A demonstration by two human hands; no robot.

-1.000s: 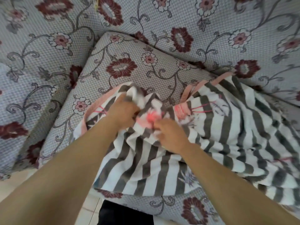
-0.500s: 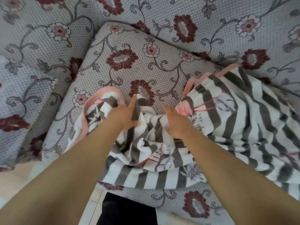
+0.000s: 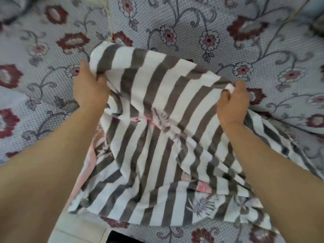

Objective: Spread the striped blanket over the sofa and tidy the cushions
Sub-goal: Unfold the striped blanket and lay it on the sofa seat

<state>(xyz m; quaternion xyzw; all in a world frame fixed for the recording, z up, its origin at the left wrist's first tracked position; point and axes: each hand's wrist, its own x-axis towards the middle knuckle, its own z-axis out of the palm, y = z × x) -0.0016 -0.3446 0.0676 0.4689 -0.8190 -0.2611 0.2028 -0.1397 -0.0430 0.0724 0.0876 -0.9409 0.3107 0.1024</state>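
The grey-and-white striped blanket point(image 3: 157, 130), with pink edging and faint printed leaves, lies bunched across the seat of the floral sofa point(image 3: 201, 28). My left hand point(image 3: 89, 88) grips the blanket's upper left edge, fingers curled into the fabric. My right hand point(image 3: 233, 102) pinches the upper right edge in a fist. Between the two hands the top part of the blanket is lifted and stretched toward the sofa back. The lower part hangs in folds over the seat's front edge. The seat cushion under the blanket is hidden.
The sofa's grey cover with dark red flowers fills the view: armrest side point(image 3: 26, 85) at the left, backrest above, more seat point(image 3: 306, 120) at the right. Pale floor tiles point(image 3: 78, 232) and a dark object point(image 3: 122, 238) show at the bottom.
Both hands moved apart and up from the bunched middle of the blanket. They now hold its edge and lift it toward the backrest, covering the cushion that showed before.
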